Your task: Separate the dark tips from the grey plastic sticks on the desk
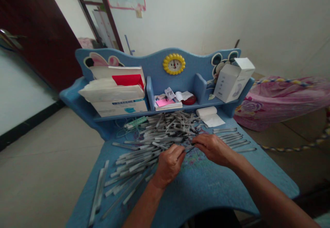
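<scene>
Over the blue desk (213, 190) my two closed hands meet at a slim pen (189, 148) with a pale barrel and a dark end. My left hand (169, 162) grips its left end, and my right hand (210, 148) pinches the dark right end. A big heap of similar pens (167, 125) lies just beyond my hands, with more pens (136, 162) fanned out to the left of my left hand. To the right of my right hand, several pens (232, 137) lie in a loose row. My fingers hide most of the held pen.
Behind the heap stands a blue shelf with a yellow clock (174, 64), a mask box (118, 107) with papers, and a white carton (233, 80). A paper roll (206, 111) lies below the shelf. A few pens (99, 188) rest near the left edge.
</scene>
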A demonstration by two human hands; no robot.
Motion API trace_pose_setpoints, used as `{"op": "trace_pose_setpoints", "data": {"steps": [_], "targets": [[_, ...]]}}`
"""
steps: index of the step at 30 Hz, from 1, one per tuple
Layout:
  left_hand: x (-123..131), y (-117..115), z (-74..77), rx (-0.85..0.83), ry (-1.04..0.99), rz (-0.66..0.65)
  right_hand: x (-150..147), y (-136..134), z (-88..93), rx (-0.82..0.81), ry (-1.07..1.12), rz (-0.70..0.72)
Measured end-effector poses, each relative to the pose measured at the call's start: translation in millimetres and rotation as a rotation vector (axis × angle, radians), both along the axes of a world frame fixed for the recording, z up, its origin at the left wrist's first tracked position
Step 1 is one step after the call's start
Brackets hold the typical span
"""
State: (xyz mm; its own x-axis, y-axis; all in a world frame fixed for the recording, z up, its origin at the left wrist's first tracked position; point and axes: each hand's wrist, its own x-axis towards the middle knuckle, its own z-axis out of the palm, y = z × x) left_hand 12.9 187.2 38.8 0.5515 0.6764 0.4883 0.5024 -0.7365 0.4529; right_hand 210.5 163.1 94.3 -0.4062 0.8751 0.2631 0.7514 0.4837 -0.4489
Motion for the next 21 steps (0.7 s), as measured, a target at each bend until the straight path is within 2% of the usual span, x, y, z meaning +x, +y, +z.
{"op": "trace_pose_setpoints", "data": {"steps": [10, 16, 21], "targets": [[0.6, 0.3, -0.6, 0.030, 0.002, 0.009, 2.4, 0.1, 0.0, 0.021, -0.242, 0.015], [0.7, -0.1, -3.2, 0.051, 0.050, 0.000, -2.9, -3.2, 17.3, 0.001, -0.476, 0.031], [0.6, -0.9, -0.5, 0.050, 0.156, -0.031, -6.5, -2.4, 26.2, -0.060, -0.567, 0.064]]}}
